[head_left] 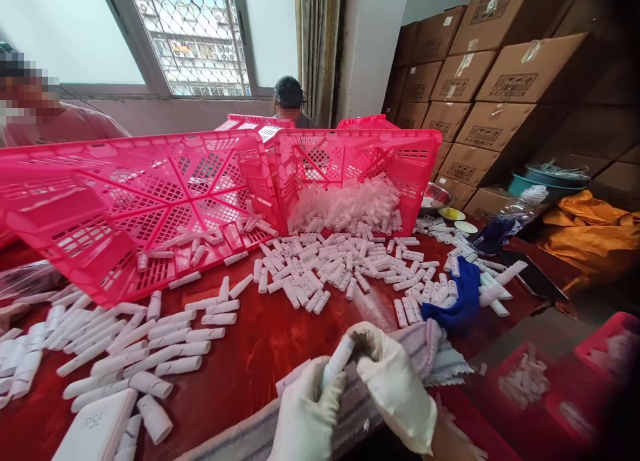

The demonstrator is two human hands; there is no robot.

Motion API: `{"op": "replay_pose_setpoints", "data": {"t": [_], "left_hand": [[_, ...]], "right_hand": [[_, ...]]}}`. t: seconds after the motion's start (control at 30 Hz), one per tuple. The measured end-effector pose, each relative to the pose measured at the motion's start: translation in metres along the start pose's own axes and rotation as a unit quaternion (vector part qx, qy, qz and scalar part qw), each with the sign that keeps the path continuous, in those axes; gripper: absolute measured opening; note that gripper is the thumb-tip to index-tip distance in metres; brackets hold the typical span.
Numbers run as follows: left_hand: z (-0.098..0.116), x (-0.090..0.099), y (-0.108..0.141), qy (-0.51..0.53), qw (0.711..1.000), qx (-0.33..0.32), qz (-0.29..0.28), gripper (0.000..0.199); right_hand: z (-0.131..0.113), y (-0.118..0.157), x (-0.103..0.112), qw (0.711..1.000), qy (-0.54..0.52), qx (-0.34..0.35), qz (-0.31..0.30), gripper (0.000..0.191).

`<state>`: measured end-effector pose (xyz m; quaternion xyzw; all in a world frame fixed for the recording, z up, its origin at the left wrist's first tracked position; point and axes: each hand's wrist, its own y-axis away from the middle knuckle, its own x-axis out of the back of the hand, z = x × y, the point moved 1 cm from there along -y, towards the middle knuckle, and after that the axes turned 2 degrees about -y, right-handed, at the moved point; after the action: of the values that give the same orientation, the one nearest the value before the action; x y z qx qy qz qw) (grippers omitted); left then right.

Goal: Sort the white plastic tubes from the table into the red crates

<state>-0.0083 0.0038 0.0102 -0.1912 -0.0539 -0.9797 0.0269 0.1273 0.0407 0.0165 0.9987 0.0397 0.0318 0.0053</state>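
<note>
And there was the left hand (313, 401), white-gloved, closed around the lower part of a white tube (338, 361), which leaned up toward the right over the near edge of the table (250, 354). Its bottom end vanished inside the glove. In came the right hand (395, 381), gloved too, its curled fingers at the tube's upper end; whether they pinched it or merely touched it, one could not tell.

Just behind the left hand lay another tube (293, 376), partly covered by the glove. Below both hands ran a striped towel (240, 437), cut off at the bottom of the view, as was the white box (95, 427), its scrawled mark hard to read.

Out to the left, loose tubes (170, 344) spread over the red surface; ahead, a big heap (310, 274) spilled from the right crate (357, 135), where cloudy plastic film (325, 204) hid part of the load. The left crate (150, 141) lay tipped beside it, its far left side cut off. A blue cloth (463, 294) covered some tubes on the right. Beyond the crates, one person (289, 101) was mostly hidden.
</note>
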Motion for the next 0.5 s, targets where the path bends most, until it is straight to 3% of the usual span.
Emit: {"op": "replay_pose_setpoints", "data": {"t": [0.2,0.27,0.33,0.43,0.5], "left_hand": [[-0.002,-0.021,0.009,-0.050,0.999,-0.014,0.005,0.031],[0.004,-0.029,0.011,-0.056,0.998,-0.021,-0.025,0.030],[0.011,-0.032,0.011,-0.061,0.993,-0.033,-0.094,0.030],[0.012,-0.015,0.003,-0.117,0.972,-0.070,-0.194,0.034],[0.002,0.017,-0.013,-0.179,0.969,-0.072,-0.151,0.037]], "right_hand": [[-0.003,0.020,0.014,0.995,-0.018,-0.009,-0.093,0.027],[0.000,0.022,0.014,0.995,-0.054,-0.028,-0.080,0.032],[0.006,0.022,0.017,0.996,-0.067,-0.037,-0.047,0.035],[0.016,0.030,0.042,0.999,-0.010,-0.046,0.025,0.034],[0.027,0.042,0.076,0.992,0.060,-0.070,0.089,0.029]]}}
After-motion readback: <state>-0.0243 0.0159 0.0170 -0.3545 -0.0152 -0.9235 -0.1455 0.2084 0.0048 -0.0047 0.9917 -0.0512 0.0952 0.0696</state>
